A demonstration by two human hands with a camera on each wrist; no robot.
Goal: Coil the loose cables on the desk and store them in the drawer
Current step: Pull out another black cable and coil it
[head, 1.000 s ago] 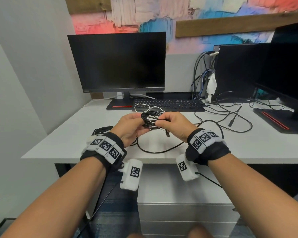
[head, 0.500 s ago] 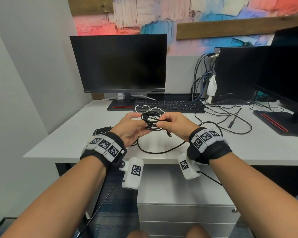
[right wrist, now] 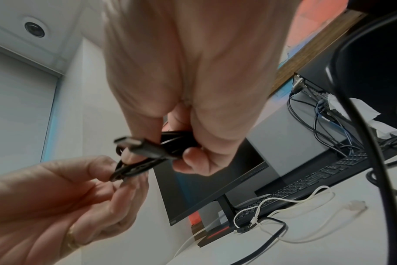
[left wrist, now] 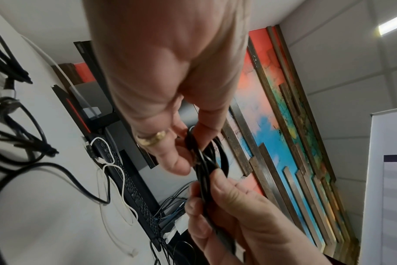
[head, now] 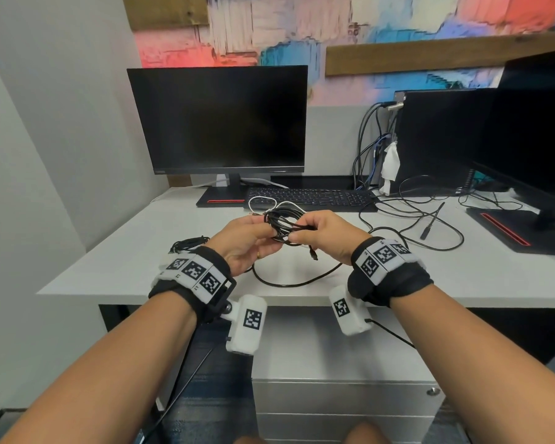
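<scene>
Standing over the desk [head: 109, 261], the person is gripping a black coil [head: 284, 225] at 12 o'clock above its front edge, left hand [head: 244, 240] pinching at 9 o'clock, right hand [head: 326, 233] pinching at 3 o'clock, plug [head: 313, 253] dangling.

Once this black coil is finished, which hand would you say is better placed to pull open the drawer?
Probably the right hand: the drawer unit sits below the desk edge, mostly beneath the right wrist. The left hand also grips the black coil and could keep it.
</scene>
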